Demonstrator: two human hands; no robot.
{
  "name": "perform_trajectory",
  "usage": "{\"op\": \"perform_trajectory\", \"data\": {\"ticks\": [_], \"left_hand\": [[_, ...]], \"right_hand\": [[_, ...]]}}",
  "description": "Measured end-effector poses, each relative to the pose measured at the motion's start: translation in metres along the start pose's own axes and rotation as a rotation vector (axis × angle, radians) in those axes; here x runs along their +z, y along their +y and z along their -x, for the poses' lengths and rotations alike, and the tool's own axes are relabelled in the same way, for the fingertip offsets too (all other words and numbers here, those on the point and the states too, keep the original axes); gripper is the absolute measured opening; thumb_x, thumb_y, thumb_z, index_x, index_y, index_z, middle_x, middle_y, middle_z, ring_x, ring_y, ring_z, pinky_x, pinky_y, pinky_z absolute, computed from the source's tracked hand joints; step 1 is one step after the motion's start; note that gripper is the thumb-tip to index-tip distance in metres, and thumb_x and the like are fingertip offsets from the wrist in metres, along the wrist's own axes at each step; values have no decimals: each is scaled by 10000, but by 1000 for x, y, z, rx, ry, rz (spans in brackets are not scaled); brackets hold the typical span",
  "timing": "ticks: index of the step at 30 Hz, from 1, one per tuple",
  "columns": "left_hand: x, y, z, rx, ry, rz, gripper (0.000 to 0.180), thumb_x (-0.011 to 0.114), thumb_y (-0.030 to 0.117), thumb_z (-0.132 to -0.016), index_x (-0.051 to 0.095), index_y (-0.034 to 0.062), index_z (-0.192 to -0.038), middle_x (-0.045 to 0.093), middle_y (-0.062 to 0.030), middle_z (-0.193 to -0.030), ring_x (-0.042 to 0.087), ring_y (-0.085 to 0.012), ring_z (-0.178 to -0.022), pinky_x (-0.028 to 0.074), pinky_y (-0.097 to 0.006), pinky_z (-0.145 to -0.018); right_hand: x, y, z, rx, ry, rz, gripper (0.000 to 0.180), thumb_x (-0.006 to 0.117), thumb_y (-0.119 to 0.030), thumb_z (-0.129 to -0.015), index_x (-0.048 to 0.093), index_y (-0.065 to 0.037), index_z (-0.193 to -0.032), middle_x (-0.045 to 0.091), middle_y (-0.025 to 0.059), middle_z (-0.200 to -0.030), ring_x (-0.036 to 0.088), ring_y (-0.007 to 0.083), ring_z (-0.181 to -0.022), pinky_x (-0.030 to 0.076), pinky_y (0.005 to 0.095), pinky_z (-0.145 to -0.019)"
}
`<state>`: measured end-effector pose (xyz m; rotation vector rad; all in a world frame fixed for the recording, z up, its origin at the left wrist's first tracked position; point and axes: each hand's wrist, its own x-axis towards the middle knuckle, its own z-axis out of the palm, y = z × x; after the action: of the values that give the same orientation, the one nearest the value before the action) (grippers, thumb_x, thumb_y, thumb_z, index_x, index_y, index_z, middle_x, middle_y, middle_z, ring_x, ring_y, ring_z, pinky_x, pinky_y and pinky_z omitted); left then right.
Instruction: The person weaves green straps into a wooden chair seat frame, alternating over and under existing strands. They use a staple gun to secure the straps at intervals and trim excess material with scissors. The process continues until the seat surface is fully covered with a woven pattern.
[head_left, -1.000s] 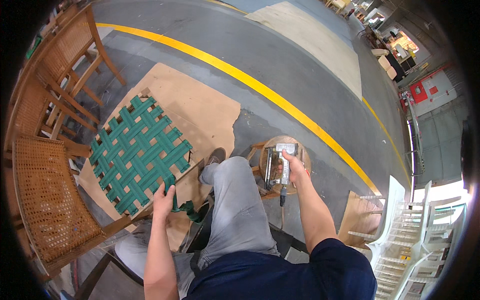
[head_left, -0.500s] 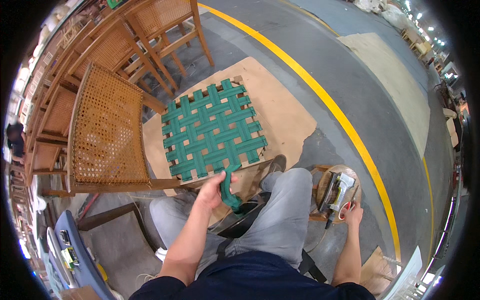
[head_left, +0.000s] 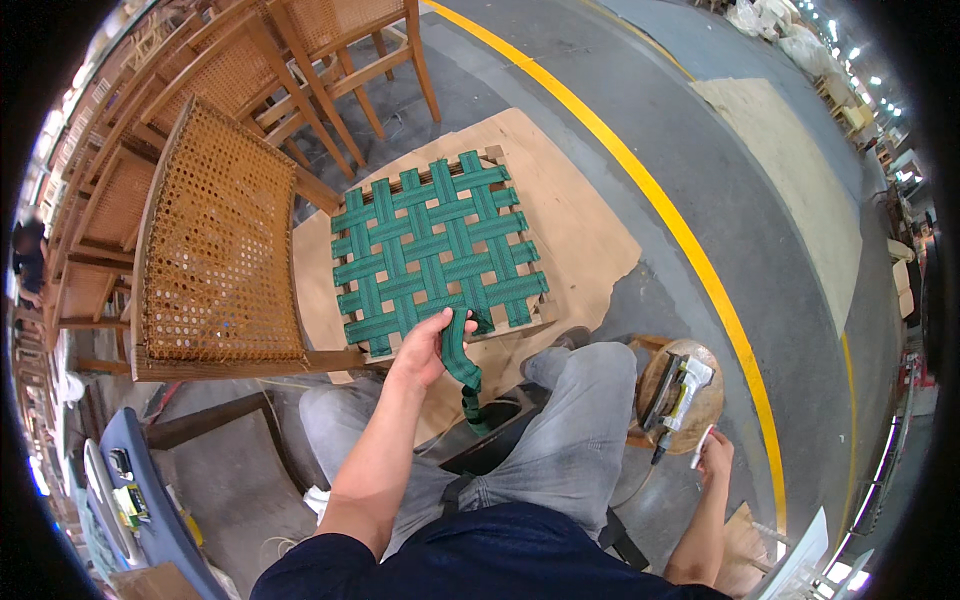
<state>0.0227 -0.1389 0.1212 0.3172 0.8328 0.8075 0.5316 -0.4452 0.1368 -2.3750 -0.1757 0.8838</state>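
Observation:
My left hand [head_left: 426, 350] is closed round a loose green webbing strap [head_left: 456, 350] at the front edge of a chair seat. The strap's tail hangs down between my knees. On the seat, green webbing [head_left: 430, 245] is woven in a crisscross with square gaps. The chair's cane back [head_left: 225, 240] stands to the left. My right hand [head_left: 715, 458] is closed on a slim white object [head_left: 702, 447], its kind unclear, beside a round wooden stool [head_left: 707, 400]. A staple gun [head_left: 683, 395] lies on that stool.
Brown paper [head_left: 590, 240] lies beneath the chair. More cane-backed chairs [head_left: 215, 90] stand close together at the far left. A yellow floor line [head_left: 690, 235] curves past on the right. A blue padded board [head_left: 150, 490] is at the lower left. Far left, a person [head_left: 28, 255] is partly visible.
My left hand has moved slightly up and right, bringing the strap against the seat's edge. The right hand has drawn back from the stool; a red ring seen beside it before no longer shows.

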Motion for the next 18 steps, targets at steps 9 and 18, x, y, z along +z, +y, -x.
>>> {"op": "perform_trajectory", "data": {"ticks": [9, 18], "left_hand": [[-6, 11, 4, -20, -4, -96, 354, 564, 280, -1050, 657, -45, -1157, 744, -129, -882, 694, -185, -722, 584, -300, -652], [4, 11, 12, -3, 62, -178, 322, 581, 252, -1042, 665, -49, -1117, 733, -133, -849, 690, -188, -694, 583, -301, -635]], "right_hand": [[138, -187, 86, -982, -548, 256, 568, 796, -231, -837, 577, -88, -1341, 687, 101, -1034, 677, 212, -894, 532, 309, -741], [290, -231, 73, -1793, -554, 943, 552, 791, -529, -751, 622, -196, -1157, 608, 114, -957, 673, 328, -865, 494, 486, -758]]}}
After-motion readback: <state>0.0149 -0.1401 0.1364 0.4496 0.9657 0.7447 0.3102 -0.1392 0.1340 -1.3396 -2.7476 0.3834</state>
